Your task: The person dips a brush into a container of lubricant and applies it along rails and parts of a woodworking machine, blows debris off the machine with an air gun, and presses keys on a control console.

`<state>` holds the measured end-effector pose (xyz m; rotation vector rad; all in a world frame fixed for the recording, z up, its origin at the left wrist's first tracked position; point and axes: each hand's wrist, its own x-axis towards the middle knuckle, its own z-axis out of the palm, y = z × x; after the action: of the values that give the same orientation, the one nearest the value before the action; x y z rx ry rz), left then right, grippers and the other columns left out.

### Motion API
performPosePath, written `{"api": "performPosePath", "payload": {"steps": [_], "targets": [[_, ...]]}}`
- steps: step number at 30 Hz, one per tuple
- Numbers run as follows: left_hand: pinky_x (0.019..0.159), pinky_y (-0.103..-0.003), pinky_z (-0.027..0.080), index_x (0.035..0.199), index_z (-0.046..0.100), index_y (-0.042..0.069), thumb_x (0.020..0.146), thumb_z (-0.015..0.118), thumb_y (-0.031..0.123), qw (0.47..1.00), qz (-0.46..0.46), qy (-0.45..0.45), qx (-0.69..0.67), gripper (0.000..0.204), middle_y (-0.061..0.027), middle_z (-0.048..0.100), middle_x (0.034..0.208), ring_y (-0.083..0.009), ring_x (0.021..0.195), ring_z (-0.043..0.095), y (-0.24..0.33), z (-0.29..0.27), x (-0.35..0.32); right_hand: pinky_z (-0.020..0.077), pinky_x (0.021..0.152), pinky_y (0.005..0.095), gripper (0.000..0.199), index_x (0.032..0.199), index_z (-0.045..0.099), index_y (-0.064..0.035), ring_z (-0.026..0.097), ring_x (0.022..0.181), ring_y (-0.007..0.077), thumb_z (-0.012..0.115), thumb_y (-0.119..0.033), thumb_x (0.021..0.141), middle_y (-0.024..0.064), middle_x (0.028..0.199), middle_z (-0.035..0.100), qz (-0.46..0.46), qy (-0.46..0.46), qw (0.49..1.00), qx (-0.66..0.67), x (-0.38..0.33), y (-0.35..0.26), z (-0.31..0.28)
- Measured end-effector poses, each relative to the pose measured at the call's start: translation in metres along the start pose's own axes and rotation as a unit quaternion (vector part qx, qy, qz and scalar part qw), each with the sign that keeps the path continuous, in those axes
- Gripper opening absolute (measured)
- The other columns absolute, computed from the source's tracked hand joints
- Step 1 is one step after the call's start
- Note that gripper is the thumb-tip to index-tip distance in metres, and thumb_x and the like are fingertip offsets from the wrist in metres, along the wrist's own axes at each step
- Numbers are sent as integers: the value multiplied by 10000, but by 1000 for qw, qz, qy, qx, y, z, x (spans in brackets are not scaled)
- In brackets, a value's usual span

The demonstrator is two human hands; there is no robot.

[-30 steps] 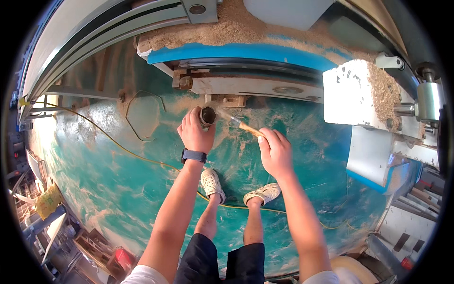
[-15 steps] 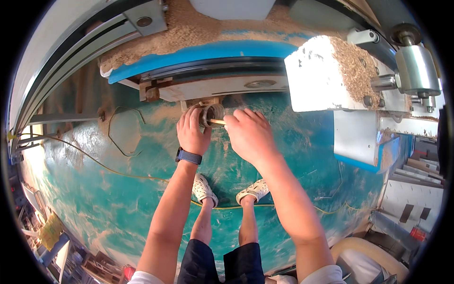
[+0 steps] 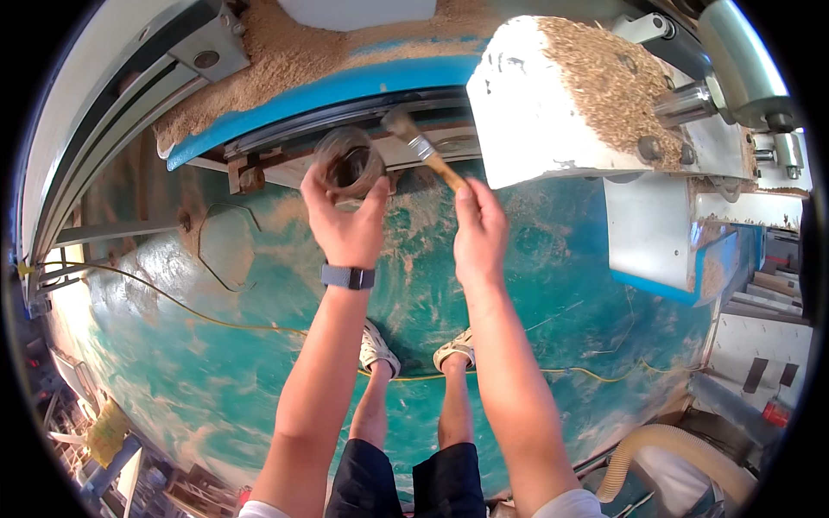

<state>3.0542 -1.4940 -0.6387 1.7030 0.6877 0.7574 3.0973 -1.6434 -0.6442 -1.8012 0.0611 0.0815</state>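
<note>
My left hand (image 3: 344, 220) is wrapped round a clear jar (image 3: 349, 154) with dark contents low inside it. In my right hand (image 3: 480, 231) I grip a paintbrush (image 3: 432, 157) by the end of its wooden handle. Its bristles point up and to the left, apart from the jar, to the right of its mouth. Motion blurs the bristles and the jar a little. Both hands are held out in front of the machine's blue edge (image 3: 345, 88), above the floor.
Sawdust (image 3: 285, 60) lies thick along the machine bed. A white machine block (image 3: 518, 108) topped with wood chips juts out at right, beside a metal cylinder (image 3: 747, 60). A yellow cable (image 3: 216, 319) crosses the green floor (image 3: 259, 380) near my feet. A ribbed hose (image 3: 682, 449) curls at lower right.
The paintbrush has come out of the jar and is lifted clear, bristles upward. Both hands have moved apart, and the jar has risen slightly to the left. The view has shifted a little.
</note>
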Motion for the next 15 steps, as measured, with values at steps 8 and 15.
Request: {"api": "performPosePath", "payload": {"steps": [8,15], "targets": [[1025,-369,470,1333,417,17,770,795,-25,998,-40,44,-36,679,-124,482,1332,-248,1206,527,-5,-16,-32,501,740,455,146,1047,648,-44,625,849,371,596,-139,949,154,915,658,-213,83,966,-118,48,-15,-40],[997,-365,492,1346,425,39,796,776,-30,996,-53,-6,-75,656,-109,484,1330,-243,1168,544,1,-2,-64,488,705,339,201,1000,659,10,608,726,246,581,-173,972,116,825,662,-53,319,943,-76,113,28,-170]]}}
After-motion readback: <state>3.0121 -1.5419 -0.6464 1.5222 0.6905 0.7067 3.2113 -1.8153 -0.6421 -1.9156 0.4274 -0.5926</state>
